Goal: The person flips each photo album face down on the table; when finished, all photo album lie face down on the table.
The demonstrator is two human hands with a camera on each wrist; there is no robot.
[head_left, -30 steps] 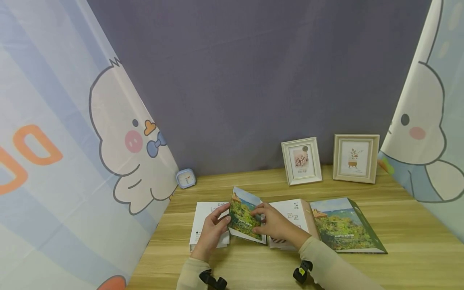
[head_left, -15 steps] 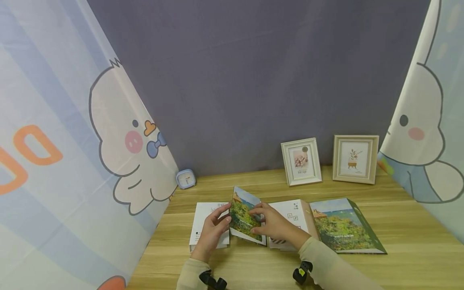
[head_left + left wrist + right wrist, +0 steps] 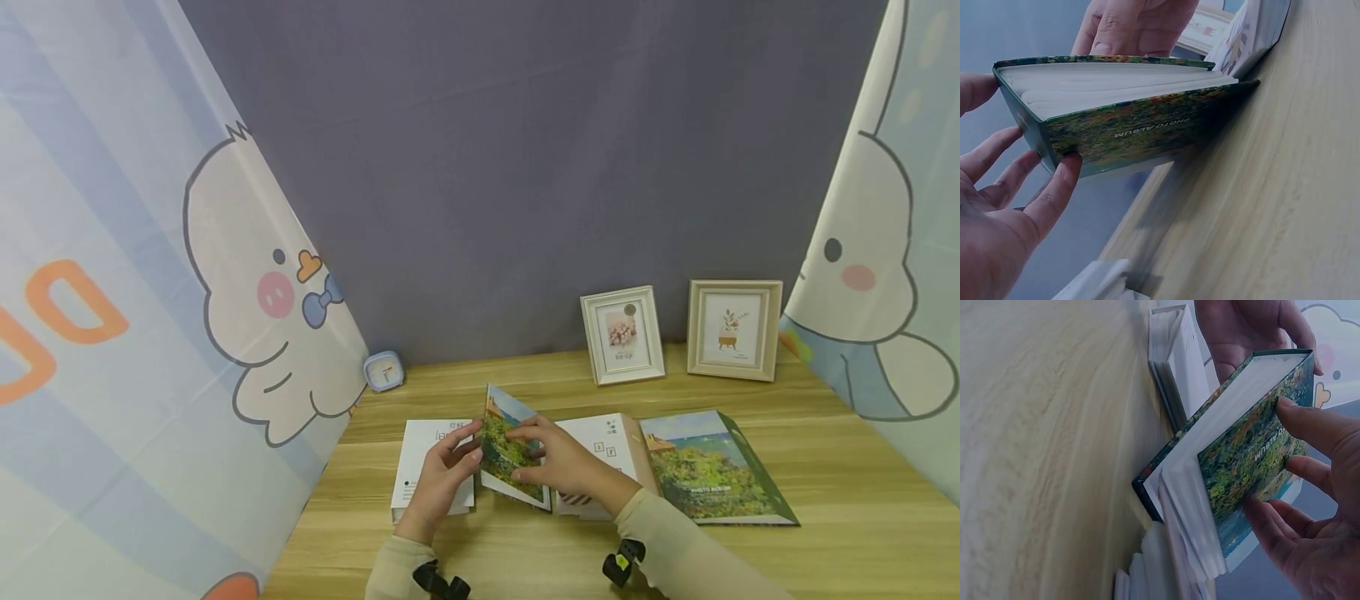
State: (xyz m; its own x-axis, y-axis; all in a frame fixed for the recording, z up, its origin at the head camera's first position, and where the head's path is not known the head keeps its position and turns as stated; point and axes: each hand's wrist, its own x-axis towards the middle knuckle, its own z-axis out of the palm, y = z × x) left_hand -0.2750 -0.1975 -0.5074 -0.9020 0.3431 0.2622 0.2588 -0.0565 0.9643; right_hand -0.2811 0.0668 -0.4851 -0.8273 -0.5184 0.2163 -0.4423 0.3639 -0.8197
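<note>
A small photo album (image 3: 498,467) with a painted garden cover stands tilted between my hands, its lower edge near the table. My left hand (image 3: 438,479) grips it at the spine; in the left wrist view its fingers (image 3: 1060,184) touch the spine and one cover. My right hand (image 3: 558,458) rests thumb and spread fingertips on the other cover, as the right wrist view shows. Both covers stand slightly apart, with the white pages (image 3: 1191,506) fanned between them. A white book (image 3: 420,467) lies left of the album, and another white book (image 3: 596,429) lies behind my right hand.
On the right lies a larger photo album (image 3: 712,467) with a similar garden cover. Two picture frames, one white (image 3: 588,333) and one cream (image 3: 696,329), stand at the back right. A small blue clock (image 3: 385,371) stands at the back left, near the patterned side curtain (image 3: 150,208).
The small album has turned slightly, so its front cover looks narrower in the head view. My right fingertips have shifted a little leftward with it. The other things stay put.
</note>
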